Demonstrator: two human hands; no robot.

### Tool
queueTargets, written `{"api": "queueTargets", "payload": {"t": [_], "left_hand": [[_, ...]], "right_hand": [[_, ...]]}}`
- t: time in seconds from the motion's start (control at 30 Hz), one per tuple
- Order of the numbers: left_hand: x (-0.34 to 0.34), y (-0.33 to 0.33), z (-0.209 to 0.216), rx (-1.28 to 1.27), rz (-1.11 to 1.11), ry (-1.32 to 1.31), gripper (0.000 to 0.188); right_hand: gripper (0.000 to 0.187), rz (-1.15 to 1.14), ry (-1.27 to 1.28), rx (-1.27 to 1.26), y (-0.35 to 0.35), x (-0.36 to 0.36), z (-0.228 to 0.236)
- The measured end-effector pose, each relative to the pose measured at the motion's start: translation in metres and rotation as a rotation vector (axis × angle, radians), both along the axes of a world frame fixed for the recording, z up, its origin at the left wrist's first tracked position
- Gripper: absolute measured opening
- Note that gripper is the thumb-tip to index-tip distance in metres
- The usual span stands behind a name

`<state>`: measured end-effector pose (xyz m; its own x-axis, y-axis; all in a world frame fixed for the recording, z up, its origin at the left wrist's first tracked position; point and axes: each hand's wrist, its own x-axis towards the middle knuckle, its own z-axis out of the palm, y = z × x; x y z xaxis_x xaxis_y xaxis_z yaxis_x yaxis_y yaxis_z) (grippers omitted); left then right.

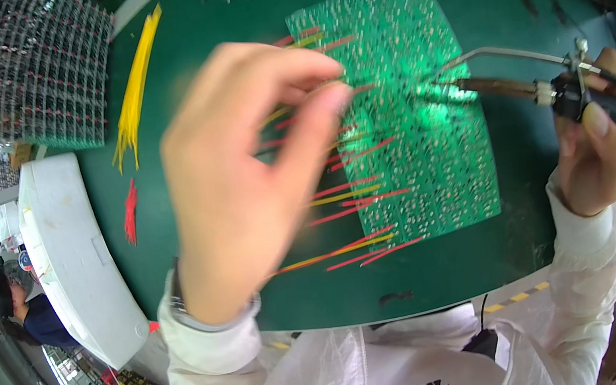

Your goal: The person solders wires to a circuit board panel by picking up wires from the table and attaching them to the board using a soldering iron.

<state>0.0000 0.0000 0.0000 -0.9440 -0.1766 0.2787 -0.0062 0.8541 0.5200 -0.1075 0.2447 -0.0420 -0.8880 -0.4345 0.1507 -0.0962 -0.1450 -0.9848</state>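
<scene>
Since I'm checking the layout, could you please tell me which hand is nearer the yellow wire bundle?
Left. The left hand is just right of the yellow wire bundle; the right hand, holding the soldering iron, is across the circuit board from it.

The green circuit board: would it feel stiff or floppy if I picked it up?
Probably fairly stiff: the green circuit board looks like one flat sheet. It may be light for its size, since it looks thin. The red wires sticking out past its left edge might snag.
</scene>
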Motion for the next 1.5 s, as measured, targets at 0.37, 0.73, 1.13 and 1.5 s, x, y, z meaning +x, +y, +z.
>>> {"api": "queueTargets", "payload": {"t": [0.37,0.73,1.13,1.5], "left_hand": [[-0.157,-0.087,0.007,-0.181,-0.153,-0.028,0.017],[-0.145,-0.082,0.002,-0.271,-0.103,-0.103,0.012],[-0.135,-0.095,0.017,-0.062,-0.156,0.026,0.008],[-0.01,-0.01,0.032,0.215,-0.105,0.078,0.005]], "right_hand": [[0.033,-0.095,0.036,-0.065,-0.026,0.005,0.033],[0.029,-0.011,-0.041,-0.04,-0.019,0.004,0.027],[0.025,-0.007,-0.058,-0.074,-0.019,0.005,0.033],[0.027,-0.053,-0.097,-0.073,-0.01,0.015,0.029]]}}
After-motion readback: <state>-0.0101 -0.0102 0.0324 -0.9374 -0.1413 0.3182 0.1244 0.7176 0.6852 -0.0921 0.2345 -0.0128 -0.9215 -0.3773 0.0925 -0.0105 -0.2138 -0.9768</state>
